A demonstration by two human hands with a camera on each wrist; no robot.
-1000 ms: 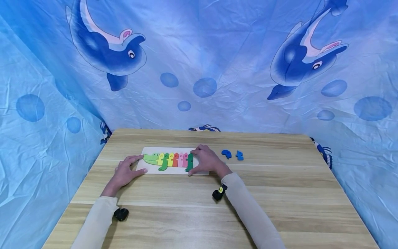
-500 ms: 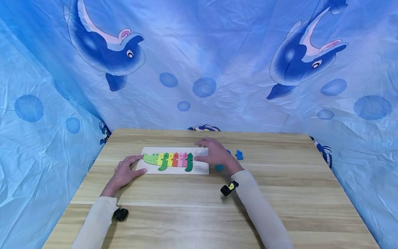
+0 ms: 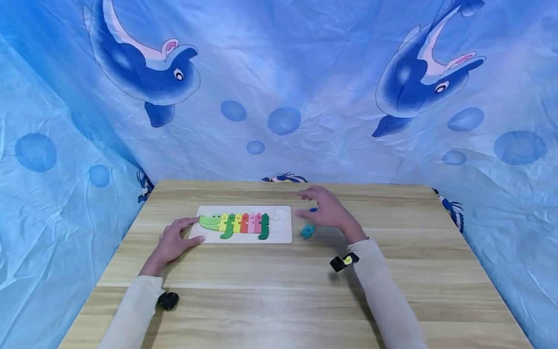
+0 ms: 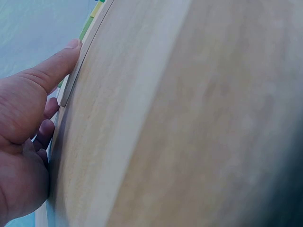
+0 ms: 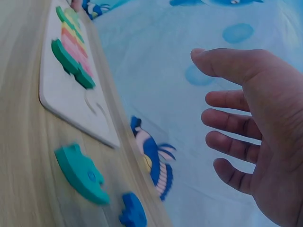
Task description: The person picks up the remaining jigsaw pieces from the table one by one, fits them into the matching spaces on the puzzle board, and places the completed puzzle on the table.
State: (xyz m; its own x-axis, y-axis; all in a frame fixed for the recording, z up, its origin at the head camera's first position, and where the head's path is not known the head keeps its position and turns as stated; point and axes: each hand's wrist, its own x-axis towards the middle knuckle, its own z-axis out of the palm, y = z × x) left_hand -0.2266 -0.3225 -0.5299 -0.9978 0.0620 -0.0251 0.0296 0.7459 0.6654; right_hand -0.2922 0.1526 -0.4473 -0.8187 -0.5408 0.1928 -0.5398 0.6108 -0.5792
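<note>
A white puzzle board [image 3: 281, 233] bears a crocodile of coloured pieces: a light green head [image 3: 211, 222], yellow, red and pink body strips, and a dark green leg piece [image 3: 264, 227]. My left hand [image 3: 174, 238] holds the board's left end, thumb at the near edge and fingers at the left side. Right of the board, my right hand [image 3: 329, 211] is raised with nothing in it, fingers spread loosely apart from the thumb. Beneath and beside it lie a teal piece [image 3: 307, 231] and a blue piece [image 5: 134, 210], the latter mostly covered in the head view.
Everything lies on a wood-grain table [image 3: 244, 300]. Behind it hangs a blue cloth [image 3: 335, 145] printed with dolphins and bubbles. A curved outline [image 5: 97, 101] shows on the board's right part, beyond the dark green piece. Each wrist carries a small black camera [image 3: 168, 300].
My right hand has let go of the dark green piece and moved right, off the board and over the loose pieces. The teal piece has come into view. My left hand stays put.
</note>
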